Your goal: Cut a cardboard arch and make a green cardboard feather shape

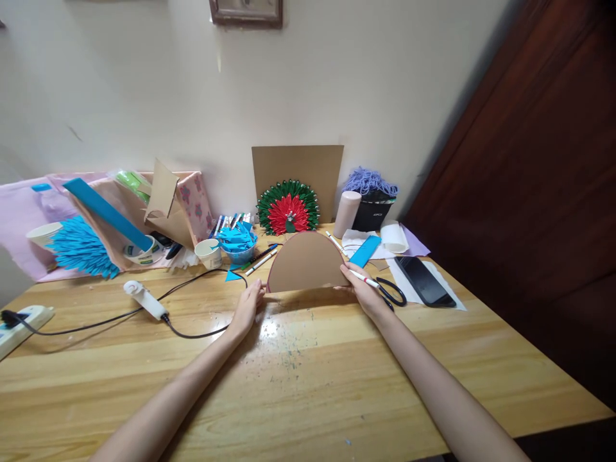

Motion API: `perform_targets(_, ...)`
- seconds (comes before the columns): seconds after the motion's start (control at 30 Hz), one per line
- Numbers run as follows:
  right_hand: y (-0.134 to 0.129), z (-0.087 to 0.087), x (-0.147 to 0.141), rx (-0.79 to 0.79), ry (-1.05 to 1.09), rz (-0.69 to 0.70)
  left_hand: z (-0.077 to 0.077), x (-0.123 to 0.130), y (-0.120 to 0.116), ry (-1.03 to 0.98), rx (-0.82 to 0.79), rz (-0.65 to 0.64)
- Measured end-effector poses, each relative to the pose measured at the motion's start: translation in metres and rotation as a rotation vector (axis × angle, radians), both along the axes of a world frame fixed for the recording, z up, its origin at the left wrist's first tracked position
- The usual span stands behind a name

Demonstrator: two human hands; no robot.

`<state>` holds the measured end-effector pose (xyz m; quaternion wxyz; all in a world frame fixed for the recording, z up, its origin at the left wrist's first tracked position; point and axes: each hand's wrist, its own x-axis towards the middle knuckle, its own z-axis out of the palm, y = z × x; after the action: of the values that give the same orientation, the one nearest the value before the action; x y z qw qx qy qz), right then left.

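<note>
Between my two hands a half-round piece of brown cardboard is held up above the table, its curved edge on top lined in dark red. My left hand pinches its lower left corner. At the lower right corner my right hand grips the cardboard, and a white marker with a red end also sits in that hand. Just behind stands a red and green fan-shaped peacock craft, leaning on a square cardboard sheet. Black-handled scissors lie right beside my right hand.
On the left are a glue gun with its cord, a power strip, a paper cup and a bowl of blue pieces. A phone and a blue strip lie right. Scraps dot the wooden table.
</note>
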<state>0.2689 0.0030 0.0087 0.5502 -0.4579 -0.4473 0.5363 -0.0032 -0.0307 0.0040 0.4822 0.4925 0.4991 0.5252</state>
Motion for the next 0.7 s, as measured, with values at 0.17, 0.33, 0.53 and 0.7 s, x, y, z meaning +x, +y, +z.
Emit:
perform_targets(0.17, -0.0073, 0.0038, -0.0055, -0.032, -0.052, 0.103, -0.0027, -0.0039, 0.0018, 0.014, 0.053, -0.037)
perform_targets(0.33, -0.0082, 0.0033, -0.0057, -0.033, -0.072, 0.136, -0.0028, -0.0073, 0.0016, 0.061, 0.082, -0.038)
perform_targets(0.53, -0.0038, -0.0017, -0.0006, -0.03, -0.105, 0.141, 0.0036, -0.0044, -0.0046, 0.115, 0.066, -0.084)
perform_targets(0.7, -0.0023, -0.0009, 0.0022, -0.022, -0.098, 0.158, 0.003, -0.0032, -0.0045, 0.162, 0.076, -0.056)
